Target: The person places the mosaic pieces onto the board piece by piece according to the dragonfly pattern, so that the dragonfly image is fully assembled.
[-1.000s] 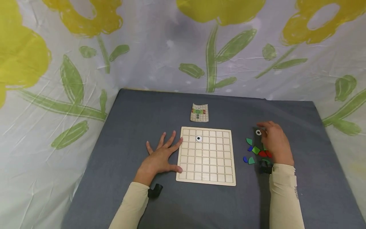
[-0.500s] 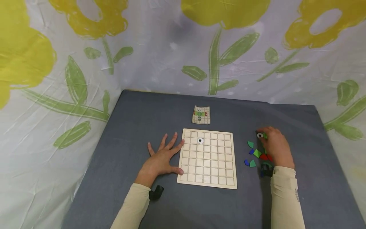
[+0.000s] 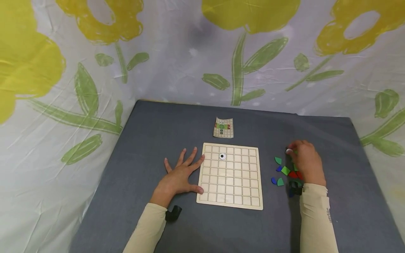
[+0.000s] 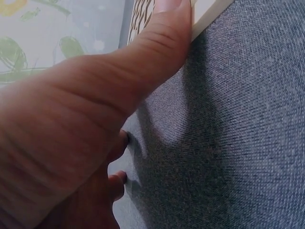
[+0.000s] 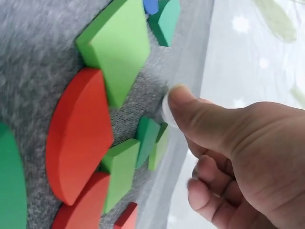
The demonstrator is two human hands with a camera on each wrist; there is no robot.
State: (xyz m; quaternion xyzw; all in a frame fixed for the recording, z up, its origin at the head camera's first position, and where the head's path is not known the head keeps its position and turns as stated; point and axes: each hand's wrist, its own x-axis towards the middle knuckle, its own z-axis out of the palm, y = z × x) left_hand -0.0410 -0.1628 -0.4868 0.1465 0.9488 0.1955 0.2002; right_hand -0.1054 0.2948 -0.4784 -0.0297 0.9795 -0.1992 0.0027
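Note:
My left hand (image 3: 177, 181) lies with fingers spread at the left edge of a wooden grid board (image 3: 229, 175). Its thumb (image 4: 157, 43) rests on the board's rim and the index fingertip touches the same edge higher up. A white eye disc (image 3: 223, 156) sits in a cell near the top of the grid. Off to the right, my right hand (image 3: 306, 161) pinches another white eye disc (image 5: 167, 112) between thumb and fingers, tilted and partly covered by the thumb. Close below that hand lie red pieces (image 5: 78, 136) and green pieces (image 5: 116, 52).
Behind the board lies a small pattern card (image 3: 223, 128) showing a coloured figure on a grid. Blue pieces (image 3: 274, 180) and teal quarter-round pieces (image 3: 280, 182) are scattered between board and right hand. A flower-print cloth (image 3: 177, 70) hangs behind the grey table (image 3: 152, 133).
My right fingers have closed on the eye disc, which now shows tilted instead of flat. The left hand stays at the board; the whole head view has shifted slightly.

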